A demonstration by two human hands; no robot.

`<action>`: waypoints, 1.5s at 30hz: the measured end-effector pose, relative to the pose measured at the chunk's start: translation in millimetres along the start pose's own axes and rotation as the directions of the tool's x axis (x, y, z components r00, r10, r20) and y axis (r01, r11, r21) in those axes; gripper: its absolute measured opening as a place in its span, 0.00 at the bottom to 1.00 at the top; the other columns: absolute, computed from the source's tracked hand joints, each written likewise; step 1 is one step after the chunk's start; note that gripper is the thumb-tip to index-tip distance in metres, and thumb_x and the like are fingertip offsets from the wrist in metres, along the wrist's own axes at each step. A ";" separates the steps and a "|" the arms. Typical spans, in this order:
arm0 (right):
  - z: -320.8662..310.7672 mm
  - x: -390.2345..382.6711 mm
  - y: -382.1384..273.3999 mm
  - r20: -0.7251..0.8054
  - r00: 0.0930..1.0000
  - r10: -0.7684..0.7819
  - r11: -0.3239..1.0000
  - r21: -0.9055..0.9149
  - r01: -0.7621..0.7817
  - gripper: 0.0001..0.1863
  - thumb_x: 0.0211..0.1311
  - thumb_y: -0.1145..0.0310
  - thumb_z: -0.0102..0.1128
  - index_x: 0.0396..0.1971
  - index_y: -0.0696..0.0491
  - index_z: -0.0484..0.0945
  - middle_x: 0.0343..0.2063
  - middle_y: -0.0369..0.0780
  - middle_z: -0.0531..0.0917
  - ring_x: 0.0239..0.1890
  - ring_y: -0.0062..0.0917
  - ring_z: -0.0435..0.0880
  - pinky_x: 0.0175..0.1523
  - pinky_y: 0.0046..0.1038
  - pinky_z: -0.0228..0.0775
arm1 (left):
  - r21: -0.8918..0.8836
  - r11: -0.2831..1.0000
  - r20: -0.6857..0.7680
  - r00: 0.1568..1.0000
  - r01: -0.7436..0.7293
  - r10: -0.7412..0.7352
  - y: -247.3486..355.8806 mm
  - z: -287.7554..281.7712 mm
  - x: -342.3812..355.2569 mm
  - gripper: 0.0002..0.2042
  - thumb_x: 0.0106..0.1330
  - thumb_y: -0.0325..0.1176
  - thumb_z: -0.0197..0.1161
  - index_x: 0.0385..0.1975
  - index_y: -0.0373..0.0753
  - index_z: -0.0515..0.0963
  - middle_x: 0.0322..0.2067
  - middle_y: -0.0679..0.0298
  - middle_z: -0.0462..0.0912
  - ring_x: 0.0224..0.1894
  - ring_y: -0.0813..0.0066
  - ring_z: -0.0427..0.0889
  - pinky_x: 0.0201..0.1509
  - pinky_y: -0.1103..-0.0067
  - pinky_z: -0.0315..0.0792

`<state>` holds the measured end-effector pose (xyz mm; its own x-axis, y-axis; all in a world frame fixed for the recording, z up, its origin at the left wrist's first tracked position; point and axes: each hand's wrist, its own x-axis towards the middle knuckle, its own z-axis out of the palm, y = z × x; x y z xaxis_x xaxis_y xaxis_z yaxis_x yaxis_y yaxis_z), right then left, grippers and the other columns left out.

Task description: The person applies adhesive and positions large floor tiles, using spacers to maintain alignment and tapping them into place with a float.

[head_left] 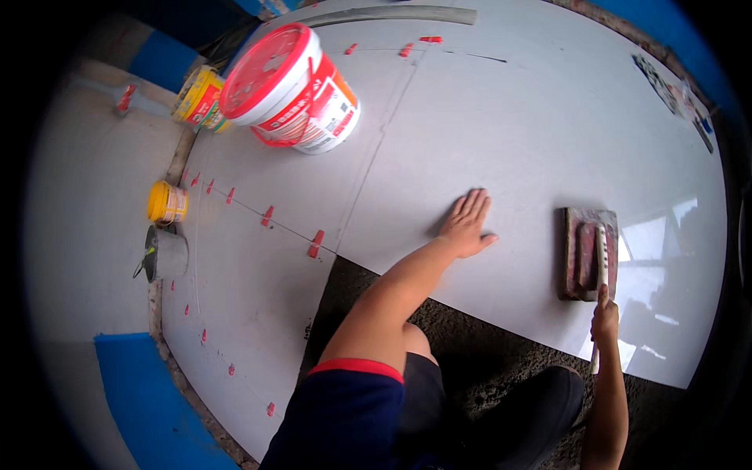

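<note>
My left hand (468, 225) lies flat on a large glossy pale-grey tile (470, 125), palm down, with the fingers stretched out. Further right, my right hand (605, 319) is closed round the pale handle of a mallet-like tool (586, 254). The tool has a broad, worn red-brown rectangular head, which appears to rest on the tile near its right side. Dark marks dot the handle, and its lower end shows beneath my fist. Bright reflections shine on the tile beside the head.
Red wedges (316, 244) stand along the tile joints. A red-lidded white bucket (294, 90) sits on the tiles at upper left, near smaller yellow tubs (168, 202) and a grey bucket (167, 253). Rough dark mortar (486, 337) lies below the tile edge, around my legs.
</note>
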<state>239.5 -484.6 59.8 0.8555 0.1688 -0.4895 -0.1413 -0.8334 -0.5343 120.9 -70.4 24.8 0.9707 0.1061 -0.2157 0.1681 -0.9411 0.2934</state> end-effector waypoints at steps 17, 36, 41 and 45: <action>-107.5 -129.6 -131.9 -0.406 0.912 -0.057 0.715 0.621 0.321 0.26 0.73 0.38 0.44 0.39 0.49 0.73 0.18 0.26 0.71 0.12 0.07 0.64 0.14 0.12 0.48 | -0.125 0.879 -0.381 0.796 0.460 -0.471 -65.8 37.2 -128.7 0.45 0.69 0.59 0.49 0.72 0.24 0.47 0.75 0.43 0.44 0.78 0.50 0.37 0.79 0.60 0.31; 13.4 -18.0 -148.2 -0.242 0.831 -0.502 0.857 -0.012 0.514 0.29 0.75 0.44 0.43 0.31 0.58 0.75 0.23 0.35 0.74 0.23 0.19 0.70 0.23 0.24 0.61 | -0.217 0.863 -0.427 0.751 0.455 -0.504 -102.1 35.5 -89.1 0.46 0.68 0.59 0.50 0.72 0.24 0.48 0.75 0.43 0.42 0.78 0.49 0.37 0.80 0.60 0.32; 86.9 132.5 -169.6 0.050 0.997 -0.056 0.998 -0.020 0.057 0.30 0.71 0.42 0.45 0.16 0.51 0.64 0.10 0.37 0.68 0.10 0.26 0.68 0.16 0.36 0.61 | -0.213 0.871 -0.466 0.737 0.443 -0.489 -105.3 25.3 -86.3 0.44 0.67 0.57 0.53 0.71 0.25 0.50 0.75 0.43 0.45 0.78 0.51 0.39 0.80 0.61 0.34; 98.6 123.4 -181.0 0.034 0.999 0.007 0.997 0.083 -0.010 0.35 0.67 0.31 0.46 0.14 0.46 0.60 0.08 0.32 0.62 0.08 0.23 0.64 0.14 0.31 0.56 | -0.263 0.916 -0.475 0.785 0.304 -0.397 -100.3 28.1 -118.6 0.40 0.69 0.55 0.53 0.72 0.31 0.53 0.75 0.50 0.48 0.78 0.57 0.42 0.80 0.62 0.36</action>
<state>321.5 -261.0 28.1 0.8371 0.1809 -0.5163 -0.1902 -0.7887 -0.5847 -16.0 2.4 -5.2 0.7769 0.6099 0.1563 0.4944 -0.7448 0.4481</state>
